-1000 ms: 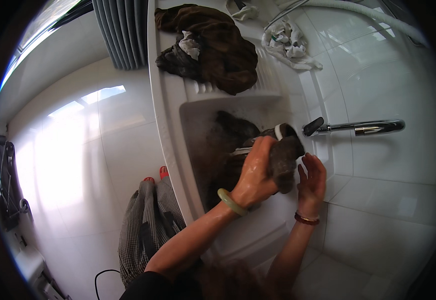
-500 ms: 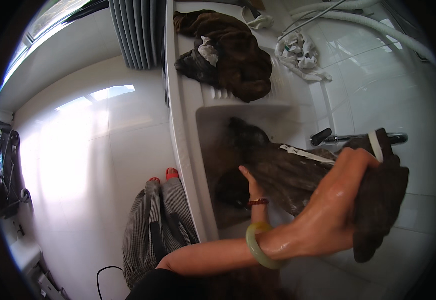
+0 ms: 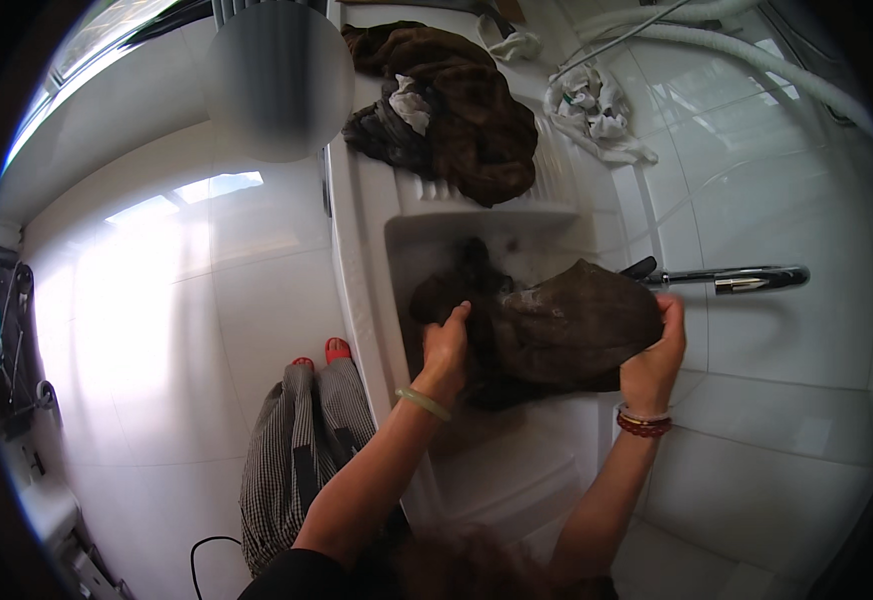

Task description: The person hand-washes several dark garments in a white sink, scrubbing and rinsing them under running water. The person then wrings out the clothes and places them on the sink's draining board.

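Hands are working over the white sink (image 3: 567, 470): we are gripping a wet brown garment (image 3: 567, 325), left hand (image 3: 447, 350) and right hand (image 3: 657, 360) both clenched on it.

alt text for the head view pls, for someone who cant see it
Seen from above, a left hand and a right hand hold a wet dark brown cloth over a white sink beside a chrome tap. More dark laundry lies piled on the drainboard behind.
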### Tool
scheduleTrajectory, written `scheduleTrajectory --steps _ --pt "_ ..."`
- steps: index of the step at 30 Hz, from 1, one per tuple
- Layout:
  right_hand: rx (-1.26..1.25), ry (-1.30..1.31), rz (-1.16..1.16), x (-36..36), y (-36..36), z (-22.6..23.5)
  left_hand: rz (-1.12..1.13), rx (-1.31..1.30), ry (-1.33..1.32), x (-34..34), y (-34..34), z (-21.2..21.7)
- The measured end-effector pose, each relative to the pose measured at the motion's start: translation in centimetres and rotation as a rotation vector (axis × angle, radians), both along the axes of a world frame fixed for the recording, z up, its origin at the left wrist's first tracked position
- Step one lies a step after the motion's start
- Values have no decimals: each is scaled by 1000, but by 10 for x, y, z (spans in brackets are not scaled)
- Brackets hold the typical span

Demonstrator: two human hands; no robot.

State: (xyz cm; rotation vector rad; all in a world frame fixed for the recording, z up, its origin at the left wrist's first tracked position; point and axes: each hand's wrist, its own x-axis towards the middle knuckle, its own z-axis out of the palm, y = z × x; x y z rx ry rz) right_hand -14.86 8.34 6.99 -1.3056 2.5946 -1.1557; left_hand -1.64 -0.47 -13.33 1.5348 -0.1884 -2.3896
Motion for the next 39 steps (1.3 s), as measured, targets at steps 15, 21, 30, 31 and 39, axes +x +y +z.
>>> scheduleTrajectory --steps 15,21,30,31,39 --pt "443 728 1116 92 -12 64 42 323 1012 26 -7 64" --pt "457 904 1278 125 10 39 119 187 1186 16 1 56" --pt "135 442 858 93 20 14 417 184 1116 -14 16 62" --pt "104 345 769 85 25 10 441 186 1080 -18 16 62" --pt "-540 -898 -157 59 50 -100 396 171 1440 -40 -7 53"
